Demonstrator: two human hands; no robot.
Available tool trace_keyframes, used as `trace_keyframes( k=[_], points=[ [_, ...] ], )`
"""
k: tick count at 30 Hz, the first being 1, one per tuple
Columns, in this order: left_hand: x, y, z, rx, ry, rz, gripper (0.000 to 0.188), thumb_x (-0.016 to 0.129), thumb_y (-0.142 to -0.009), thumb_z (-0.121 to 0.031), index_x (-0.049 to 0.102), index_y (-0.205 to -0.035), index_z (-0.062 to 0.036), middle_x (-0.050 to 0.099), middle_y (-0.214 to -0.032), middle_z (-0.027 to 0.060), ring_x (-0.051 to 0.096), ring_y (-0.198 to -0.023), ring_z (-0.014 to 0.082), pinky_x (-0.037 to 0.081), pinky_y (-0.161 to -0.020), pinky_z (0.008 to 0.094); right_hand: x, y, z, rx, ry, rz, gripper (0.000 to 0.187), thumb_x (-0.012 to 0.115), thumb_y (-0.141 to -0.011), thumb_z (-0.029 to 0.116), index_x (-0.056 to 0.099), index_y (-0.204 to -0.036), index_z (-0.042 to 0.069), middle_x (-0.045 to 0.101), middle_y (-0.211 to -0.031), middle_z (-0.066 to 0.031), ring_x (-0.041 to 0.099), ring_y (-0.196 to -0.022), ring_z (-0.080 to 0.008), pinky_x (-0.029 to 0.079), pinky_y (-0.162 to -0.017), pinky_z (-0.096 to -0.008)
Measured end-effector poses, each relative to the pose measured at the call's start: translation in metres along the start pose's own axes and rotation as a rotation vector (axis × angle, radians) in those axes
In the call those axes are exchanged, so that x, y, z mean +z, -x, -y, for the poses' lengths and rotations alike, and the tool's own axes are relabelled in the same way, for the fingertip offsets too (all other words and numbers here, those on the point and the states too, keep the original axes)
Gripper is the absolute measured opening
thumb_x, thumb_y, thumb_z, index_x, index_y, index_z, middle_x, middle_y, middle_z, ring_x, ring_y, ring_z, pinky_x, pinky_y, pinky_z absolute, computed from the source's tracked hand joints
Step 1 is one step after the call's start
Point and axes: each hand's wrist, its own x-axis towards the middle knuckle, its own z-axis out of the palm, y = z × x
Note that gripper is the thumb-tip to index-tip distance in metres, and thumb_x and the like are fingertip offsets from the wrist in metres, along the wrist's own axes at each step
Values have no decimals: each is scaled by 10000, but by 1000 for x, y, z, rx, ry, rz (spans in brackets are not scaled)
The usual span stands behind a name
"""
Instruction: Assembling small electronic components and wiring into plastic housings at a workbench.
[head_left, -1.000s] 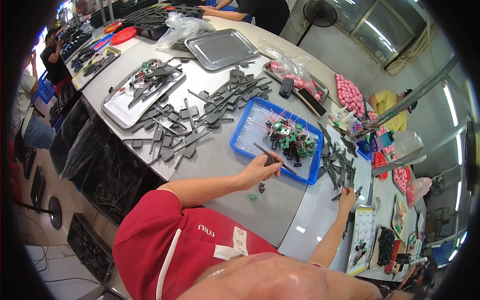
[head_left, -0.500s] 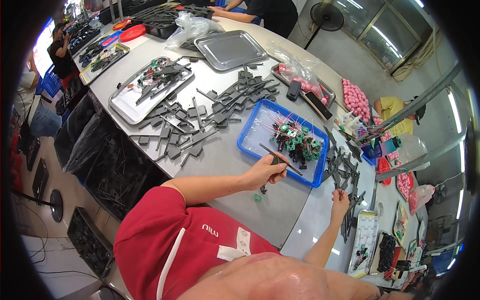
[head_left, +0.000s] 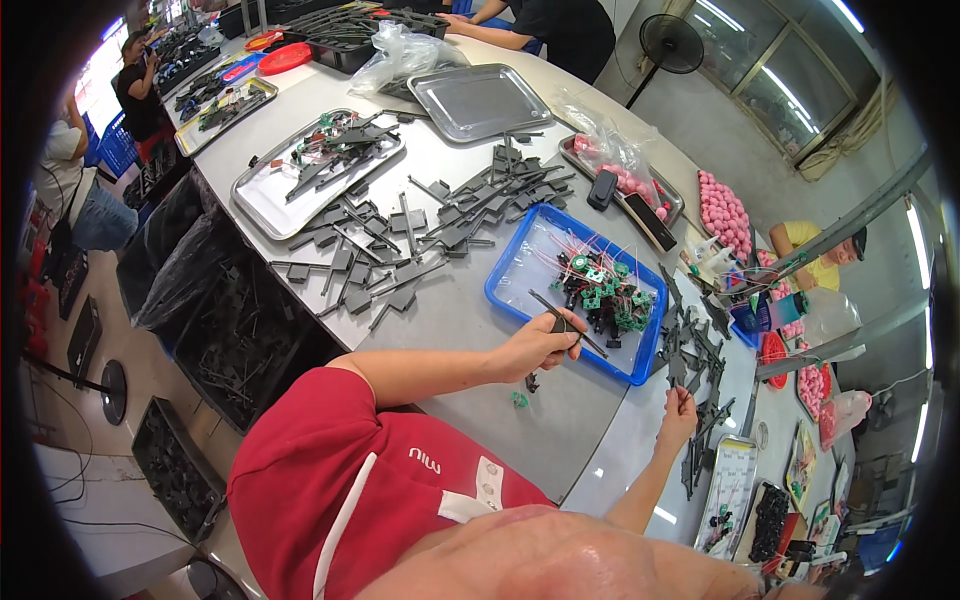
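My left hand (head_left: 543,344) grips a long thin dark grey plastic strip (head_left: 567,320) at the near rim of a blue tray (head_left: 512,268). The tray holds a heap of small green and black parts with red wires (head_left: 598,288). My right hand (head_left: 680,412) is out to the right, pinching a small dark piece among a pile of dark grey plastic strips (head_left: 696,345). A small green part (head_left: 519,399) and a small black part (head_left: 532,381) lie on the grey table (head_left: 470,330) just below my left hand.
Many dark grey plastic pieces (head_left: 420,235) are scattered left of the blue tray. Two metal trays (head_left: 300,175) (head_left: 478,100) sit further back. Pink items (head_left: 723,205) lie at the right. Other people work at the far end and the left side. Black crates (head_left: 235,335) stand beside the table.
My left hand keeps its grip on the strip at the tray rim. My right hand has shifted slightly lower and nearer along the right-hand pile.
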Motion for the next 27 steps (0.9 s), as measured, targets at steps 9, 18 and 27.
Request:
trace_keyframes(
  k=[9,18,27],
  points=[
    [-3,-1,4,15,-38,15,226,472,-888,-107,413,-1101,-59,539,-770,35,330,-503,48,262,-444,199,3,2,-8,18,17,1,145,593,-860,122,594,-951,9,569,-772,17,477,-670,-44,384,-607,-184],
    [-8,-2,6,26,-48,-8,224,467,-890,-100,410,-1101,-53,541,-752,30,339,-492,42,265,-434,198,5,6,-5,36,54,-7,142,593,-859,126,598,-931,4,588,-761,4,479,-656,-50,387,-602,-192],
    [-10,-2,8,32,-74,-29,219,469,-889,-97,413,-1096,-51,542,-753,30,335,-499,42,266,-437,193,5,7,-6,32,91,-4,142,588,-859,125,600,-926,0,600,-760,-9,481,-638,-55,388,-586,-194]
  ],
)
